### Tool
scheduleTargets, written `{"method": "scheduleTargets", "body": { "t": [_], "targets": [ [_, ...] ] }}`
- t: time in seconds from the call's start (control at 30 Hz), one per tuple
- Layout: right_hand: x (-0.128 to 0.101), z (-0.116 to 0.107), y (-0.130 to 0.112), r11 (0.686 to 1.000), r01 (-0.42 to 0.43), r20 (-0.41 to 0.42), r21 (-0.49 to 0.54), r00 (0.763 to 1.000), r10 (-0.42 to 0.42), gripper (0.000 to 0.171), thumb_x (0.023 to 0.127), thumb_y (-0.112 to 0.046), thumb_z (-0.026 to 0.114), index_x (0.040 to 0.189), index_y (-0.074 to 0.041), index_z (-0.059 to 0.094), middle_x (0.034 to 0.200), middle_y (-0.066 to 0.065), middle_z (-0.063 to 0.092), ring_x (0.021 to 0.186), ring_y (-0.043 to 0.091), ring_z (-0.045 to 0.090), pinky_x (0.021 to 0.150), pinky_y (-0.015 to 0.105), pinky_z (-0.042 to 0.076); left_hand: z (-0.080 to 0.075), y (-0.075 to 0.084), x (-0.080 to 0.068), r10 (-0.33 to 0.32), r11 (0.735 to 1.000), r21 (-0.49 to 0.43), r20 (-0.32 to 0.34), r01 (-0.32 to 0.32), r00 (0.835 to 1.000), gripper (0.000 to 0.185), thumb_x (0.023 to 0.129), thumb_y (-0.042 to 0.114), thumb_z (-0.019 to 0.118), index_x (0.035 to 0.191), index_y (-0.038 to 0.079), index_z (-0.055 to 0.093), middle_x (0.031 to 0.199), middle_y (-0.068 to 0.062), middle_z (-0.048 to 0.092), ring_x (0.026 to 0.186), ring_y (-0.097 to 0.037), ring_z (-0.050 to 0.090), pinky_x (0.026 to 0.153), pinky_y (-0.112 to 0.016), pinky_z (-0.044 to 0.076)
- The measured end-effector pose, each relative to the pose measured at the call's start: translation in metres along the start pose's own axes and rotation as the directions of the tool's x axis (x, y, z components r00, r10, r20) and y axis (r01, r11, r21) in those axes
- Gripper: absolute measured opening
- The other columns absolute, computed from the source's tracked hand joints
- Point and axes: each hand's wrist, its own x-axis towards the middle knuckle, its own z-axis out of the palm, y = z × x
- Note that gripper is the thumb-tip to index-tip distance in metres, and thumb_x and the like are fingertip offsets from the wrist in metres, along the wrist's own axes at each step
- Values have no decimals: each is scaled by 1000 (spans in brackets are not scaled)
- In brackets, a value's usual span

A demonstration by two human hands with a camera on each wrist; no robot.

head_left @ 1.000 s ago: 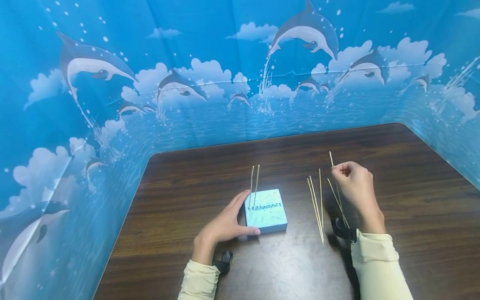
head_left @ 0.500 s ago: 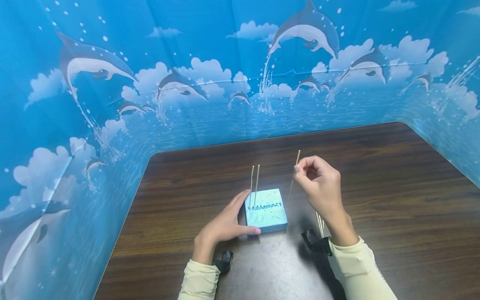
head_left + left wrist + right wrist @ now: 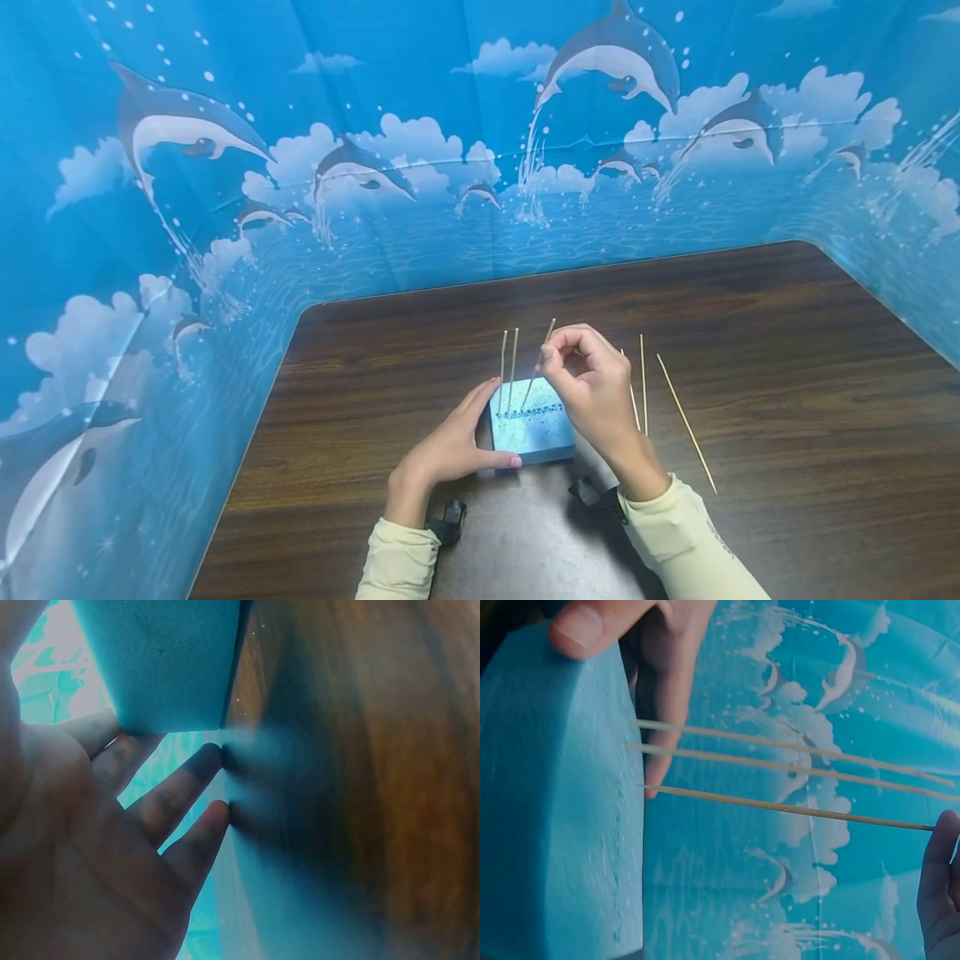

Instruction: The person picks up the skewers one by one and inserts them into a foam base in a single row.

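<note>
A light blue foam block (image 3: 542, 429) lies on the dark wooden table (image 3: 787, 350). Two thin wooden skewers (image 3: 508, 367) stand upright in its left part. My left hand (image 3: 457, 446) steadies the block, straight fingers against its left side and thumb along its front edge. My right hand (image 3: 558, 354) pinches a third skewer (image 3: 534, 377) near its top; the skewer leans, and its lower tip meets the block's top just right of the standing pair. In the right wrist view the held skewer (image 3: 795, 808) reaches the foam block (image 3: 555, 810) below the two standing ones. The left wrist view shows the block (image 3: 165, 660) against my left hand (image 3: 97, 847).
Three loose skewers (image 3: 642, 379) lie on the table right of my right hand, the outermost (image 3: 686, 423) slanting toward the front. A blue dolphin-print backdrop (image 3: 450, 167) walls the table at the back and both sides.
My right hand carried one skewer leftward from the loose pile to the block, and its tip now touches the foam. The left hand and block stayed put.
</note>
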Motion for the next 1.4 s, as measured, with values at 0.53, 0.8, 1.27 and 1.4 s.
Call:
{"method": "scheduleTargets", "body": {
  "t": [0.53, 0.8, 1.27, 1.4],
  "targets": [
    [-4, 6, 2, 1000, -3, 47, -26, 999, 4, 12, 85, 14, 62, 82, 3, 59, 80, 9, 63, 71, 11, 65, 66, 20, 57, 0, -1, 0, 5, 1000, -5, -1, -5, 1000, 114, 72, 52, 84, 160, 24, 17, 165, -1, 17, 150, -23, 20, 118, -50, 27],
    [-6, 8, 7, 994, 51, 53, -98, 998, -46, 14, 80, 15, 64, 81, 2, 62, 79, 7, 64, 69, 11, 57, 62, 16, 51, 0, -1, 1, 6, 1000, 2, -4, -6, 1000, 115, 71, 53, 85, 160, 25, 17, 165, -1, 18, 150, -24, 21, 118, -51, 28],
    [-6, 8, 11, 989, 67, 47, -134, 997, -61, 15, 79, 14, 63, 80, -1, 61, 78, 5, 62, 68, 13, 55, 58, 22, 51, 0, 2, 1, 9, 1000, -1, -6, -9, 1000, 115, 72, 51, 85, 160, 22, 17, 165, -3, 18, 150, -25, 21, 117, -53, 30],
    [-7, 8, 8, 985, 68, 60, -160, 996, -59, 15, 79, 13, 65, 80, -2, 62, 77, 3, 62, 68, 12, 55, 59, 22, 51, 1, 2, -1, 5, 1000, -5, 0, -5, 1000, 114, 73, 51, 84, 160, 21, 18, 165, -4, 18, 150, -26, 22, 116, -55, 30]
  ]
}}
